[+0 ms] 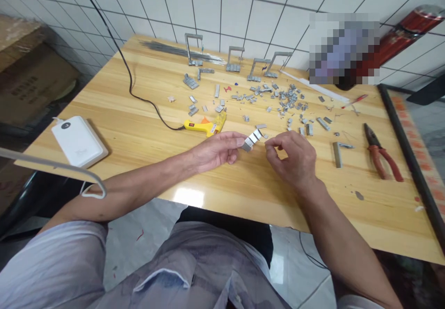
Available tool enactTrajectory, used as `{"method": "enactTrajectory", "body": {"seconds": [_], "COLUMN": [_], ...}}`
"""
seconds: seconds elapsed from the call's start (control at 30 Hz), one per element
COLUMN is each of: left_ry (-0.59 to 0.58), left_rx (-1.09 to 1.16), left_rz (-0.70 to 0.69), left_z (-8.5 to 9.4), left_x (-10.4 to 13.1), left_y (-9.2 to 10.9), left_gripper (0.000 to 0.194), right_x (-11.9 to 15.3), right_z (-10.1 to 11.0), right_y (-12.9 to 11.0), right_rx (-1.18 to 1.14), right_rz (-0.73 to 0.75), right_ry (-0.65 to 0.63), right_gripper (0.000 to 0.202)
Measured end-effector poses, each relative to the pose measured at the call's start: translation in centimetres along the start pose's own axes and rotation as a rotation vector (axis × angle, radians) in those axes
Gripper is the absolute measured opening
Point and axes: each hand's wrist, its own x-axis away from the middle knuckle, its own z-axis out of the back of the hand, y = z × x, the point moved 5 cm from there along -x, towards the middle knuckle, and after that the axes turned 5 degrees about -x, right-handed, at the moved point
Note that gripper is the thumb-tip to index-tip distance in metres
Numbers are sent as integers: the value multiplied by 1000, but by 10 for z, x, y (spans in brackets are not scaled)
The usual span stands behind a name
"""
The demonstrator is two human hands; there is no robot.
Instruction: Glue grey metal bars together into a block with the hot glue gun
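Observation:
My left hand point(222, 148) pinches a small stepped piece of silver staple strips point(253, 138) between thumb and fingers, over the front half of the table. Just to its right, my right hand point(294, 158) has thumb and index fingertip pressed together, apart from the piece. Anything in that pinch is too small to make out. A loose flat grey strip point(261, 126) lies behind the held piece. The yellow glue gun point(205, 126) rests on the table behind my left hand.
Small grey metal pieces point(290, 98) are scattered mid-table. Several bracket-shaped grey frames point(233, 59) stand near the wall, beside thin metal rods point(184, 52). Red-handled pliers point(378, 154) and an L-shaped piece point(338, 154) lie right; a white power bank point(79, 141) lies left.

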Motion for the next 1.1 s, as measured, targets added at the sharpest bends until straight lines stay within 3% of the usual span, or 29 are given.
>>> {"method": "enactTrajectory", "body": {"seconds": [0.2,0.43,0.67,0.93,1.1], "left_ry": [-11,-27,50,94,96], "left_rx": [-19,-60,-75,-93,-109], "left_rz": [-3,-3,-52,-39,-58], "left_z": [1,1,6,7,3], "left_x": [-2,-2,-2,-2,-1], "left_y": [-3,-3,0,-5,-6], "left_gripper": [38,36,36,40,41], "right_x": [3,4,0,0,2], "right_z": [-8,-16,12,-7,-11], "right_y": [9,11,-4,-5,-12], "right_rx": [-256,-365,-322,-116,60], "right_rz": [-300,-400,-256,-170,-20], "right_ry": [-57,-153,106,38,93], "right_gripper": [9,15,23,13,10]}}
